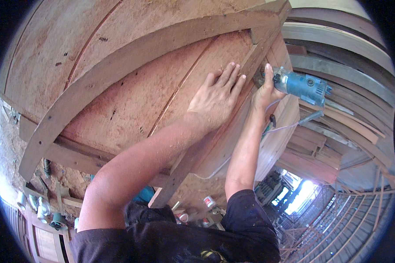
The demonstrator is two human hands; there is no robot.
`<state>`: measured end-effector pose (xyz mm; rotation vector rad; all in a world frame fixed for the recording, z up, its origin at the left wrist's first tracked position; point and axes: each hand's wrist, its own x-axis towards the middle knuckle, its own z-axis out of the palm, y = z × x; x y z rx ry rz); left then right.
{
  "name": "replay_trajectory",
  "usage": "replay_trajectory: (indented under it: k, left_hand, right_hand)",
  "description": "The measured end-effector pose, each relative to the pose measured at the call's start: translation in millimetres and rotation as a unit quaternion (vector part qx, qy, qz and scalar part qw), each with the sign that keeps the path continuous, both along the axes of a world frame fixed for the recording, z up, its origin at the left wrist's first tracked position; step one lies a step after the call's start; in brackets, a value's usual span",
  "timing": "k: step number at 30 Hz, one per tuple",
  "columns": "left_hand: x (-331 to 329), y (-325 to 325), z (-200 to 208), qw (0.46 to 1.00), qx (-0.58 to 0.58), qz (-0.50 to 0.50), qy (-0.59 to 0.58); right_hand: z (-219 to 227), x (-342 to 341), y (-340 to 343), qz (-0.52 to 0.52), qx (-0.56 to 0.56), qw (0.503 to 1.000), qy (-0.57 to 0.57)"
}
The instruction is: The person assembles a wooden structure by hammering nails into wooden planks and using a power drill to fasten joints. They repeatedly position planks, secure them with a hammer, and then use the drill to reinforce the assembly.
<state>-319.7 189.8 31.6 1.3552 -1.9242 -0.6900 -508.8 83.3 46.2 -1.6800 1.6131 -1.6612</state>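
Observation:
My right hand (266,90) is wrapped round a blue trim router (306,87), its thumb up along the metal base. The router lies on its side, its base against the edge of a wooden frame; the bit is hidden. My left hand (215,95) lies flat on the wood beside the straight rail (242,90), fingers stretched toward the router. Under that hand is a dusty reddish wooden panel (136,98), bordered by a curved wooden rail (131,59). Sawdust clings to my left hand and forearm.
Long boards (337,41) are stacked at the right. A pale wooden board (274,131) lies under my right forearm, with a thin cord (217,172) trailing nearby. Cans (209,201) and several small containers (43,208) stand on the ground below.

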Motion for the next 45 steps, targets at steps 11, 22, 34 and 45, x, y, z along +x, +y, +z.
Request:
replay_trajectory:
  k: [11, 22, 34, 45]
  left_hand:
    - [2.7, -1.4, 1.6, 1.000, -0.007, -0.001, 0.000]
    - [1.8, 0.9, 3.3, 0.999, -0.025, 0.001, -0.045]
    - [11.3, -11.2, 6.2, 0.988, -0.057, -0.010, -0.144]
    - [-103.1, 136.8, 165.3, 0.767, 0.369, -0.385, 0.357]
  right_hand:
    - [-1.9, 8.8, -8.7, -0.006, -0.035, 0.998, -0.042]
    - [-13.1, -17.8, -4.1, -0.039, -0.104, 0.994, 0.000]
    - [39.6, 23.8, 207.3, -0.037, 0.067, 0.958, -0.275]
    - [82.6, 5.4, 413.5, -0.050, 0.160, 0.829, -0.534]
